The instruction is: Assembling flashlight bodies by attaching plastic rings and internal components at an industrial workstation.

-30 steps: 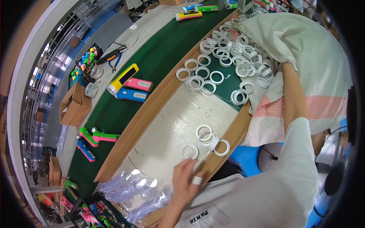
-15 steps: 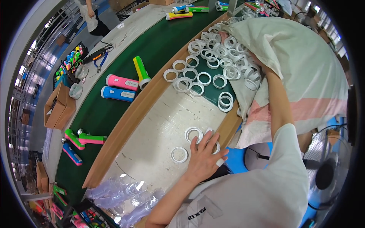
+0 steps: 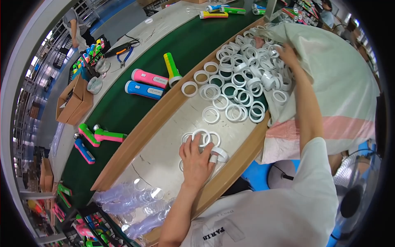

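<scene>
I'm gathering rings (image 3: 269,81), seemingly: left hand (image 3: 197,162) splayed over several, right hand (image 3: 289,56) by the sack (image 3: 329,86), grip unclear; next calls for curled fingers.

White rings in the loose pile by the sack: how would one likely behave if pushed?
The white rings are probably stiff, since they keep even circular rims though heaped together. Each is likely light for its size, with thin walls around an open centre. Flat-lying ones may slide, while those tilted on edge might roll if nudged.
</scene>
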Demonstrator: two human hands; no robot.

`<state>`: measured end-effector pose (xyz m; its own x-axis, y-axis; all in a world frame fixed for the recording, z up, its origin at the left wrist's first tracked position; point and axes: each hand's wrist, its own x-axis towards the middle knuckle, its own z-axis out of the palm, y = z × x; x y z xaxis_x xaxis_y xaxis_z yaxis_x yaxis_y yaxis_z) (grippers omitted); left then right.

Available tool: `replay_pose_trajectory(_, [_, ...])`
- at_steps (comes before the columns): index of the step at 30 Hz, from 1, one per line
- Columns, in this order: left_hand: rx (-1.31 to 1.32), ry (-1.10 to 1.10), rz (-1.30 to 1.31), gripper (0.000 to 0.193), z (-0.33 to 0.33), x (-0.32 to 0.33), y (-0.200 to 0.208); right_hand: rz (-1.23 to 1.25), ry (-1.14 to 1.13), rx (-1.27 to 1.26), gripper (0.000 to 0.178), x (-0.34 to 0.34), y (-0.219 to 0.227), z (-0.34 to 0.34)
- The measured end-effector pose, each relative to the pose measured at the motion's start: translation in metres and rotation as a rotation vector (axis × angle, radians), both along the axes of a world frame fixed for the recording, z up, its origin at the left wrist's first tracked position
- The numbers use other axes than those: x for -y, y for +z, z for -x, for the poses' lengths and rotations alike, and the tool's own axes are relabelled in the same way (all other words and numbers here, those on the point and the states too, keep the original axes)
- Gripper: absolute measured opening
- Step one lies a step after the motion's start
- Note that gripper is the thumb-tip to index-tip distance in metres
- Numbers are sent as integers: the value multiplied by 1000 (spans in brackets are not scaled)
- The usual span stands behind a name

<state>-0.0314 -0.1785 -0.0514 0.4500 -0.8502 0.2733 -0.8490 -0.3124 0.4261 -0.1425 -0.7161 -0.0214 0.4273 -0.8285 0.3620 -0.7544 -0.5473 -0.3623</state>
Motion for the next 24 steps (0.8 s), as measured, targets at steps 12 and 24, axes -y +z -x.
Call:
replay_pose_trajectory(12, [12, -6, 23, 45, -15, 34, -1, -258, 186, 170, 73, 18, -35, 14])
replay_pose_trajectory(24, [32, 44, 124, 38, -33, 35, -5, -114, 138, -210, 61, -171, -8, -39])
